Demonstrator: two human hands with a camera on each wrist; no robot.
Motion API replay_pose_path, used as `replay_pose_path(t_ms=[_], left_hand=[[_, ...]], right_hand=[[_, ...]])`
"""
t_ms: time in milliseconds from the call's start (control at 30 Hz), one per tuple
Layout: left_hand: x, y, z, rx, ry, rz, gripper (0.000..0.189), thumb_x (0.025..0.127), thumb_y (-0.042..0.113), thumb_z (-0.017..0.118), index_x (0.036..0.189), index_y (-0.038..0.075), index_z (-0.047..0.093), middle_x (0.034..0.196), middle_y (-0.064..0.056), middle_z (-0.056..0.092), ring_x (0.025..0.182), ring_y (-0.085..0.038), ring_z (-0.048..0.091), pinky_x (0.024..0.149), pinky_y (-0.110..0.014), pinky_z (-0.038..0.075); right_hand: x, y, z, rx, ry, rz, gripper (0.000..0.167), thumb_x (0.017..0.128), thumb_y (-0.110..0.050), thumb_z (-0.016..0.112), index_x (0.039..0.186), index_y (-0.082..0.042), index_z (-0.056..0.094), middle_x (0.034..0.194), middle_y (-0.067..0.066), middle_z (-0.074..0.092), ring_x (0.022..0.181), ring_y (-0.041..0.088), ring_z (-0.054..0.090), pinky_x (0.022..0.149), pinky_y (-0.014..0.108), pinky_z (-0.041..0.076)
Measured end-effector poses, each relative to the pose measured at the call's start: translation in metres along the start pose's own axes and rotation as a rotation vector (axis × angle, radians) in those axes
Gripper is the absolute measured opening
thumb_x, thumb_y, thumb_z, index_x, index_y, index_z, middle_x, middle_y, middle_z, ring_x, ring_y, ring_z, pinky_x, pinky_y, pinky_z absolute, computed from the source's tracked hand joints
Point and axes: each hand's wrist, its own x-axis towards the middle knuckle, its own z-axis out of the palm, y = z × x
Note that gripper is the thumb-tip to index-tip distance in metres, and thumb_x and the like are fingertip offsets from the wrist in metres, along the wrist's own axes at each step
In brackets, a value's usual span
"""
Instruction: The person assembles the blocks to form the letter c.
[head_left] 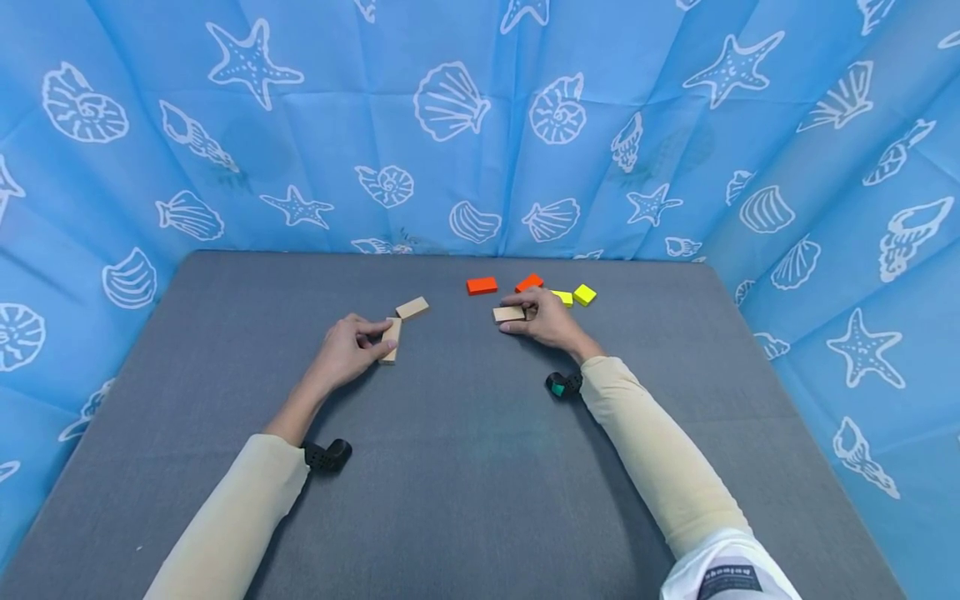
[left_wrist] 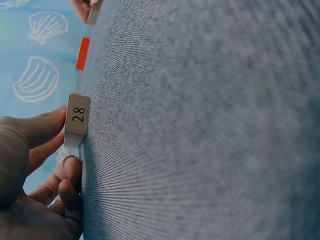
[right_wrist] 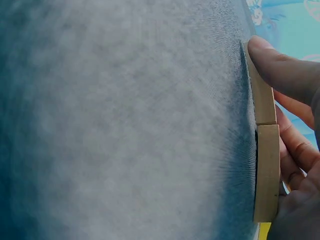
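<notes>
On the left of the table, my left hand (head_left: 348, 350) pinches a plain wooden block (head_left: 391, 343) between thumb and fingers. That block's end, marked 28 (left_wrist: 78, 114), faces the left wrist camera. Just beyond lies another wooden block (head_left: 412, 308), set at an angle close to its far end. My right hand (head_left: 553, 321) grips a wooden block (head_left: 509, 314) lying flat, the thumb along its near side. In the right wrist view, that block (right_wrist: 262, 95) has a second wooden block (right_wrist: 267, 175) end to end with it, beneath the palm; the head view hides this one.
A red block (head_left: 482, 286) lies beyond the hands, with another red block (head_left: 529, 282) partly behind the right hand. Two yellow blocks (head_left: 584, 294) sit by that hand, one partly covered. Patterned blue curtain (head_left: 450, 167) borders the grey table (head_left: 465, 500).
</notes>
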Motion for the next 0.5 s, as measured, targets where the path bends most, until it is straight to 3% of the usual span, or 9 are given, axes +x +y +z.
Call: replay_pose_path(t_ms=[233, 500], left_hand=[[-0.0002, 0.0003, -0.0001, 0.000, 0.003, -0.001, 0.041, 0.097, 0.021, 0.072, 0.135, 0.007, 0.066, 0.105, -0.017, 0.058, 0.078, -0.023, 0.053, 0.066, -0.036, 0.043], [-0.0009, 0.0003, 0.0003, -0.015, 0.005, 0.002, 0.041, 0.097, 0.019, 0.073, 0.135, 0.006, 0.066, 0.105, -0.017, 0.058, 0.076, -0.023, 0.053, 0.064, -0.035, 0.043]], right_hand=[[0.0005, 0.0015, 0.0019, -0.002, 0.033, -0.008, 0.041, 0.086, -0.012, 0.084, 0.124, -0.004, 0.073, 0.124, 0.012, 0.069, 0.111, 0.028, 0.056, 0.097, 0.044, 0.044], [0.0012, -0.0020, 0.0034, -0.033, 0.060, 0.008, 0.036, 0.085, -0.013, 0.084, 0.119, -0.005, 0.076, 0.116, 0.011, 0.071, 0.100, 0.027, 0.055, 0.087, 0.040, 0.044]])
